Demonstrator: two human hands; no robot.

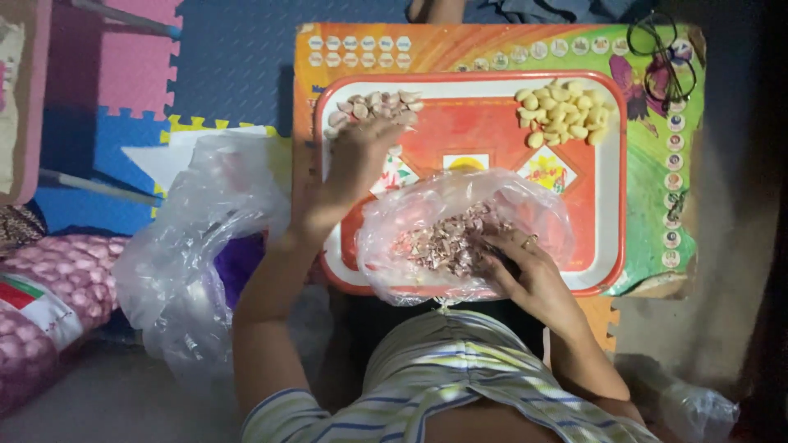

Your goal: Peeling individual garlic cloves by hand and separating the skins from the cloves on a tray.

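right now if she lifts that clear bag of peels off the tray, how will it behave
The clear bag looks thin and crumpled, so likely floppy and sagging. The peels are papery scraps, so probably very light. Its mouth lies open by the right hand, so peels may spill.

A clear plastic bag [460, 234] lies on the tray; a larger clear bag [193, 246] sits left.

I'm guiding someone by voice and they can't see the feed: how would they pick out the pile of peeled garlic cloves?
Start at the red tray with the white rim on the colourful mat. Look in its far right corner, away from the left hand and the clear bag of skins. The peeled garlic cloves there are smooth and pale yellow, unlike the pinkish unpeeled cloves in the far left corner.
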